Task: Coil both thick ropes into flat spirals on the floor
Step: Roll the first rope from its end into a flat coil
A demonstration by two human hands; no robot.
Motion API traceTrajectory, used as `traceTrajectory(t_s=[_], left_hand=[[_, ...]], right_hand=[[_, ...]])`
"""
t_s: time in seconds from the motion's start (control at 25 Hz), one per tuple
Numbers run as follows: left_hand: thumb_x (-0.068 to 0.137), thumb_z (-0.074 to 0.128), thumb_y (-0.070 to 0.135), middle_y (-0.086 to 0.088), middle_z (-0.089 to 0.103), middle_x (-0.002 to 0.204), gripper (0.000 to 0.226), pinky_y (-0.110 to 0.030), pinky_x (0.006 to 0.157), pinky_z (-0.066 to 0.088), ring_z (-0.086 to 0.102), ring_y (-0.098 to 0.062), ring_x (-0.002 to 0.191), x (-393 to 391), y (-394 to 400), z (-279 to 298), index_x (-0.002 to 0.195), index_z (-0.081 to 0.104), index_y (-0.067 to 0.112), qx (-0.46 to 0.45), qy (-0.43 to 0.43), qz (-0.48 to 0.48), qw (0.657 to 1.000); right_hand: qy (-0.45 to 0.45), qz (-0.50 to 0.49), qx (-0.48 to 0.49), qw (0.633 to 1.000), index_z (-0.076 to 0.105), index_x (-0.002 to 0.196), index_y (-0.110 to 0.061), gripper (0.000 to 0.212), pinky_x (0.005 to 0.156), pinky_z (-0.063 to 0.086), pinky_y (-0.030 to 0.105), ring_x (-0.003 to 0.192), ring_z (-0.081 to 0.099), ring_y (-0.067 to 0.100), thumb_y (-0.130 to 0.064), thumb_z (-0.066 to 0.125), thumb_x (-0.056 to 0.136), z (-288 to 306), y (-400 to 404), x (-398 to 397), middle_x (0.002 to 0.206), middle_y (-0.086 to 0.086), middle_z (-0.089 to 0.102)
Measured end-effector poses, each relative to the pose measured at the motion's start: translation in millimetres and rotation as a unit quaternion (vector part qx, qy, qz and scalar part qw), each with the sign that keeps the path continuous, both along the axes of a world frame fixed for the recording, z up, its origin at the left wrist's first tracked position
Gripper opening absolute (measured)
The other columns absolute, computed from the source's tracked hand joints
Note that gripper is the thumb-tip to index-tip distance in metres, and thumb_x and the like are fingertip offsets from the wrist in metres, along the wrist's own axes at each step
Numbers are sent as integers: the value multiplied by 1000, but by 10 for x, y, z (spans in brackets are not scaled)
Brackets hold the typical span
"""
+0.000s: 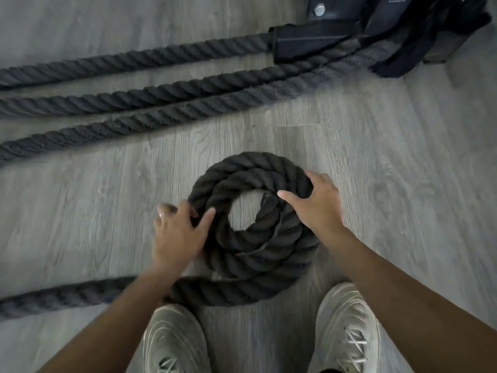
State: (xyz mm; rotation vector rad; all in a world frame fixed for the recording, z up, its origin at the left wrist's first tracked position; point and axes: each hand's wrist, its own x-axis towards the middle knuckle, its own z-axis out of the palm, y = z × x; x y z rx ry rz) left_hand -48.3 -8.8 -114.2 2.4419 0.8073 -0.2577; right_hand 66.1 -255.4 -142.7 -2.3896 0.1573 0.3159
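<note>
On the floor [376, 157] by the shoes [347, 332], coil [255, 162] has roughly two turns, left hand [177, 232] and right hand [317, 205] both curled around its outer turn, long tail [67, 294] and straight rope lengths [161, 95] not yet coiled.

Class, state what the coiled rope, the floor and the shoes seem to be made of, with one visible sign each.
Coiled rope: dark twisted fibre, matte, fuzzy; thick strands spiral. Floor: grey wood-look planks, perhaps laminate or vinyl; grain and seams show. Shoes: pale fabric, probably synthetic; laced.
</note>
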Motion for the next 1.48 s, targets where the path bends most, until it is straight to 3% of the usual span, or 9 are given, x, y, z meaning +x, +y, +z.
traceTrajectory(t_s=[0.2,0.4,0.52,0.64,0.84,1.0,1.12,1.32,1.48], left_hand=[[79,74,58,-5,52,132,82,-40,101,47,54,-23,122,694,290,28,149,38,34,-63,41,-113,991],[85,64,62,-8,53,135,79,-40,90,49,59,-30,120,662,246,-52,154,32,39,7,56,-141,988],[86,62,63,-10,54,135,78,-40,86,49,59,-32,119,633,192,-11,153,31,38,17,58,-125,990],[88,59,62,-16,51,134,76,-49,88,50,59,-40,116,371,112,65,149,33,27,31,45,-60,997],[81,68,62,-17,44,131,76,-58,87,54,54,-40,115,-385,-128,-44,134,32,20,-141,25,133,981],[91,58,57,-10,42,126,50,-39,94,39,40,-19,105,-259,-17,7,110,43,13,-151,8,177,972],[89,61,59,-4,59,117,51,-48,99,50,58,-19,103,101,404,14,109,53,13,-183,-18,200,962],[84,65,55,6,73,103,50,-49,88,59,71,-21,96,295,634,-178,129,63,34,-199,13,128,972],[85,67,50,-2,73,103,51,-52,83,61,72,-25,92,169,602,-149,130,58,28,-221,5,176,959]], right_hand=[[-7,6,-9,1000,40,152,-30,90,111,40,43,137,38,21,-70,69,77,31,19,-138,148,-4,44],[131,-230,102,959,21,158,-29,89,113,32,52,144,23,35,-56,67,87,108,194,-1101,152,10,25],[146,-226,98,958,35,154,-15,70,111,37,48,139,39,36,-49,58,97,-25,62,-1209,149,16,39],[133,-178,114,968,59,135,-28,52,101,51,43,119,61,26,-54,61,90,-106,-42,-760,129,4,63],[109,-78,140,981,73,119,-27,47,93,55,29,102,69,10,-47,81,78,-8,120,236,109,-11,74],[94,-93,137,982,69,121,-27,61,90,52,25,107,66,10,-59,82,71,61,130,263,116,-9,70],[91,-169,132,973,47,145,-30,76,103,47,40,129,52,21,-66,67,81,72,35,-279,145,1,49],[128,-229,117,958,42,147,-23,54,106,43,45,130,51,28,-42,57,99,13,42,-1107,143,5,51],[125,-192,137,964,53,131,-29,38,104,48,48,118,59,23,-41,59,96,-111,26,-686,127,-2,63]])
